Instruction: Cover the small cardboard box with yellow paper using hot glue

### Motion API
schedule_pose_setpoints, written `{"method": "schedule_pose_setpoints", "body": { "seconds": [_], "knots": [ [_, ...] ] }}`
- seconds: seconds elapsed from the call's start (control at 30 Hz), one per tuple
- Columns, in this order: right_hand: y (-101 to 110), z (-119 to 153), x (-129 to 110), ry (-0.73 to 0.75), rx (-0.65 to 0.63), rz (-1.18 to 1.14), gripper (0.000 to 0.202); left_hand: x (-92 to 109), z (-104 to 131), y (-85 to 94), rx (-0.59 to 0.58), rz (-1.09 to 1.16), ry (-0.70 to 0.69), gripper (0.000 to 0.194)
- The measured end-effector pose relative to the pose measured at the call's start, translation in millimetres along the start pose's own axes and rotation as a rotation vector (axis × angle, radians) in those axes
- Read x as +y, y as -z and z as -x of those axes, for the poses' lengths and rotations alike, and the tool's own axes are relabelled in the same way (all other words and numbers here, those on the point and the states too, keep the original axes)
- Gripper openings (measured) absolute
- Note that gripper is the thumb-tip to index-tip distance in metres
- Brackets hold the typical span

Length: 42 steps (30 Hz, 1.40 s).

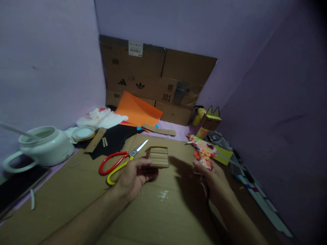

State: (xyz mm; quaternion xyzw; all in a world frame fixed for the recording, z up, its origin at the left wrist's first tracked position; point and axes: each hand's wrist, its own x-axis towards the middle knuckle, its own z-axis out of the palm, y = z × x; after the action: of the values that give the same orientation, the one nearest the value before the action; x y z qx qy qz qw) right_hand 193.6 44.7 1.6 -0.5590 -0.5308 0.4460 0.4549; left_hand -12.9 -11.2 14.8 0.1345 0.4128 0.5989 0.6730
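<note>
2 hands are working over the cardboard sheet (158, 207): the left hand (134, 177) is gripping a small cardboard block (158, 157) aloft for inspection, while the right hand (213, 177) is pinching patterned paper (204, 151) beside it; scissors (120, 161) are lying close.

phone (17, 190): cut by left edge | right hand (213, 177): fingertips shadowed
</note>
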Motion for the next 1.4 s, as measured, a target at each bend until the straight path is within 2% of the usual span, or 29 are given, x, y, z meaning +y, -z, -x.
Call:
{"method": "schedule_pose_setpoints", "body": {
  "seconds": [0.07,0.2,0.37,0.53,0.8,1.0,1.4],
  "knots": [
    [0.8,10.3,-8.3,0.033,-0.014,-0.192,0.037,-0.8,-0.4,0.4,-0.026,-0.049,-0.037,0.021],
    [0.0,28.7,-20.0,0.051,-0.152,-0.187,0.031,-2.2,-1.7,1.9,-0.064,-0.183,-0.151,0.024],
    [-6.0,37.8,-19.0,0.279,-0.159,0.059,0.015,-3.6,-3.7,4.0,-0.077,-0.273,-0.148,0.032],
    [-10.9,40.9,-11.7,0.421,-0.178,0.275,0.020,-5.8,-2.1,1.6,-0.064,-0.263,-0.143,0.035],
    [-11.4,40.5,-9.3,0.465,-0.118,0.323,0.016,-6.0,-0.8,-1.7,-0.056,-0.251,-0.162,0.039],
    [-12.2,40.3,-9.5,0.468,-0.131,0.332,0.015,-8.4,-1.9,0.3,-0.106,-0.292,-0.195,0.041],
    [-12.5,42.4,-11.1,0.506,-0.154,0.250,0.008,-9.4,-3.5,2.7,-0.108,-0.317,-0.211,0.041]
  ]
}}
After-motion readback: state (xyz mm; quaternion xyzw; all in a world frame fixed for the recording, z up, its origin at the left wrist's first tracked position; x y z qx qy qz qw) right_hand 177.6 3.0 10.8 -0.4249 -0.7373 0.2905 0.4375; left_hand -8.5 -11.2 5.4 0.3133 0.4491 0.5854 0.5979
